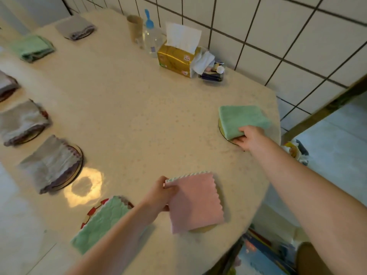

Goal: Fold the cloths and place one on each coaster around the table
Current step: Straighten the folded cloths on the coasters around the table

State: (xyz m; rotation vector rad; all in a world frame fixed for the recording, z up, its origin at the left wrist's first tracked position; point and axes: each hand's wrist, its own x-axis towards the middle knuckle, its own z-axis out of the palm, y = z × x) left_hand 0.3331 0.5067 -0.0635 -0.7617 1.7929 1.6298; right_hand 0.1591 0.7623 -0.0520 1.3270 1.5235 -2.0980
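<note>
Holding two folded cloths at once, both hands are busy at the near end of the table (139, 108)
- Pink cloth (195, 203), 6 o'clock: plush square, scalloped edge, pale green underside showing at its top hem; lies over a coaster of which only a tan sliver shows beneath. Left hand (158, 195) pinches its upper left corner
- Green cloth (242, 119), 3 o'clock: thick fleecy rectangle on a round coaster (223, 133) with a dark rim; right hand (249, 136) grips its near corner, fingers tucked under
- Quilted green cloth (103, 221), 7 o'clock: folded, set on a red-and-white patterned coaster (93, 212)
- Grey cloths (49, 163), 8 to 10 o'clock: loosely folded, purple-trimmed, each on a round coaster
- Further green cloth (32, 47) and grey cloth (76, 28), 11 o'clock: folded; coasters mostly hidden
- Progress, as judged: every visible coaster bears a cloth; only release and straightening of the two held pieces appear to remain
- Surroundings, 12 to 1 o'clock: gold tissue box (176, 59), clear bottle (152, 36), cardboard tube (135, 25), against a white tiled wall (278, 26)
</note>
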